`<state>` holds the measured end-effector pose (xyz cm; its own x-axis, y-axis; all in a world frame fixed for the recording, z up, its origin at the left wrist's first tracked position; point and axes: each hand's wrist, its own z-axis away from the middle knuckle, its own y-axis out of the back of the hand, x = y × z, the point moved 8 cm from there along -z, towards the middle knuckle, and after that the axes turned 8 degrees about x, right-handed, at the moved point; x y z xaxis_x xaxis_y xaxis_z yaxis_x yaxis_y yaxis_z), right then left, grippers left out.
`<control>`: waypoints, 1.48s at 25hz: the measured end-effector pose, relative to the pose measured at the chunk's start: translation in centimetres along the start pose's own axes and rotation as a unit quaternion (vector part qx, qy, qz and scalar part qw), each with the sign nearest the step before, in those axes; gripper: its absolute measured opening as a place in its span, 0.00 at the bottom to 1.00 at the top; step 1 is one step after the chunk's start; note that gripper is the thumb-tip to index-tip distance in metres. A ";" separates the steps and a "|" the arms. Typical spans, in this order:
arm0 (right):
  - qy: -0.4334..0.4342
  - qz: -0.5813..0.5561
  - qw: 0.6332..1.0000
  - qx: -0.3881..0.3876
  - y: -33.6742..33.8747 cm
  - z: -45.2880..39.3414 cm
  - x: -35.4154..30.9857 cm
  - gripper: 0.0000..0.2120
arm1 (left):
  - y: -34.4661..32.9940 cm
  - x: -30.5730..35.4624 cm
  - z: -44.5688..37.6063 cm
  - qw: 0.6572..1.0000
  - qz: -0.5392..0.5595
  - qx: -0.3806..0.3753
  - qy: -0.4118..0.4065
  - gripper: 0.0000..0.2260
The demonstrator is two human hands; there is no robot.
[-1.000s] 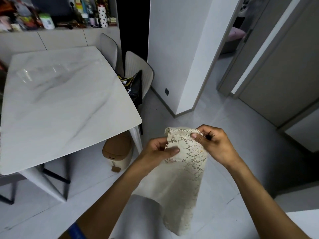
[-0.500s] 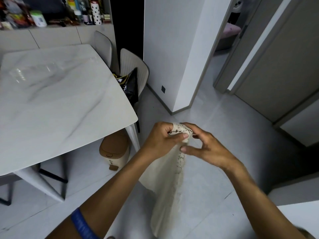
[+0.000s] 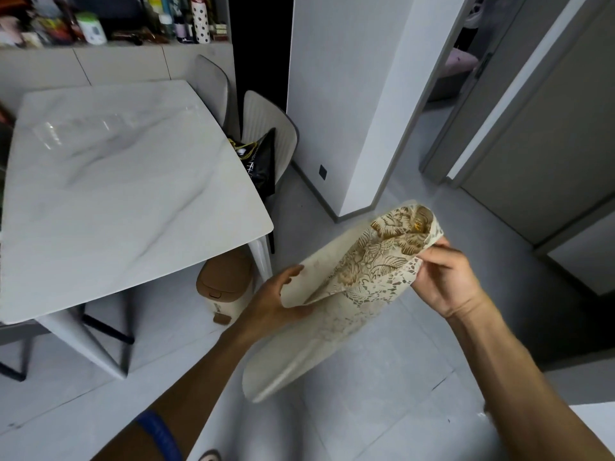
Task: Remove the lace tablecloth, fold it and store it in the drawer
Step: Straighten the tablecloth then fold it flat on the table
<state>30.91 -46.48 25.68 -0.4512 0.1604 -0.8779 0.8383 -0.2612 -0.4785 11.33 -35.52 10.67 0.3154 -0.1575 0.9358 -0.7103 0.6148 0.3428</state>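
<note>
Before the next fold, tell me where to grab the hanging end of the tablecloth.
Take the rounded bottom edge of the tablecloth, coming from below with the left hand. That end dangles free over the floor, while the right hand pinches the lace edge up top, so lifting it should fold the cloth in half.

A brown-lidded bin (image 3: pixel 223 287) stands under the marble table (image 3: pixel 126 194).

cream lace tablecloth (image 3: pixel 366 271) with a brownish floral pattern, white table (image 3: pixel 126 194) with grey marble veins, tan-lidded bin (image 3: pixel 223 287) at 7 o'clock of the cloth, blue wristband (image 3: pixel 159 434).
</note>
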 end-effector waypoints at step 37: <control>0.186 0.700 0.682 0.102 0.7 5.8 2.3 0.34 | -5.1 11.2 0.9 0.933 -0.210 -0.008 -0.291 0.03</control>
<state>28.66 -51.81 23.24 0.8883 -0.1626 -0.4296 0.2901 -0.5265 0.7991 17.91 -41.14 19.48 0.1665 -0.7774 0.6066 -0.5893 0.4148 0.6933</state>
